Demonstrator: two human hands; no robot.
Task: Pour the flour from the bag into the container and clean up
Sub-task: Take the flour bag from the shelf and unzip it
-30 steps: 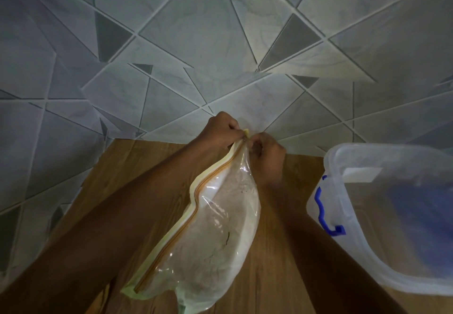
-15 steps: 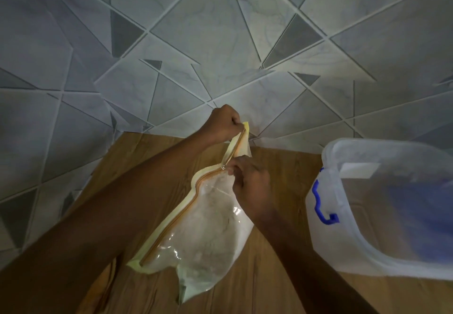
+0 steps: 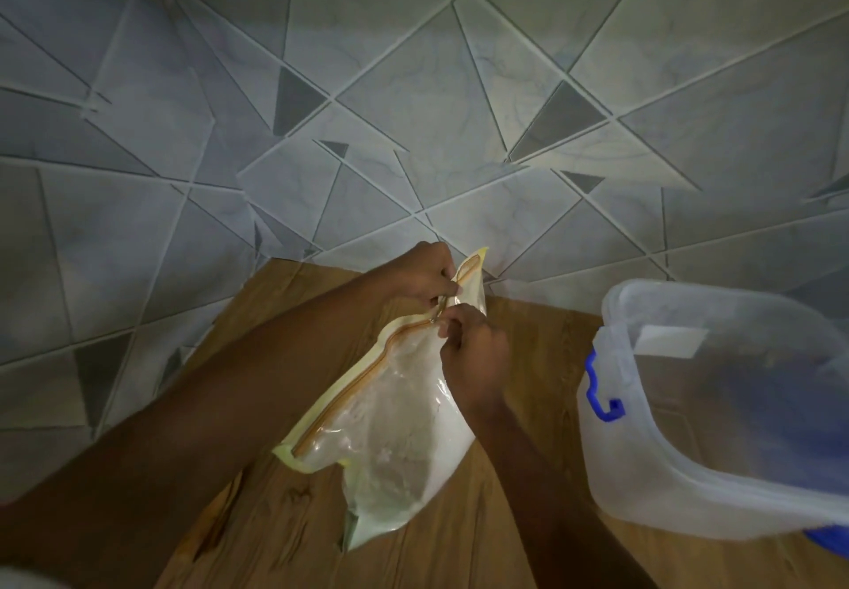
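A clear zip bag of flour (image 3: 395, 441) with a yellow edge and an orange zipper lies tilted on the wooden table (image 3: 542, 326). My left hand (image 3: 425, 278) pinches the bag's top corner at the far end. My right hand (image 3: 475, 354) grips the zipper pull just below it, a short way along the zipper. The zipper is parted at the far end and shut along the rest. A translucent plastic container (image 3: 716, 418) with a blue latch (image 3: 599, 393) stands open at the right, apart from the bag.
A tiled wall with a triangle pattern (image 3: 413, 106) rises right behind the table's far edge. The table's left edge runs diagonally beside my left arm. A blue piece (image 3: 827, 535) shows under the container's near right corner.
My right hand has drawn the zipper pull from the far corner toward me, parting the top end of the zipper. My left hand has kept hold of the corner.
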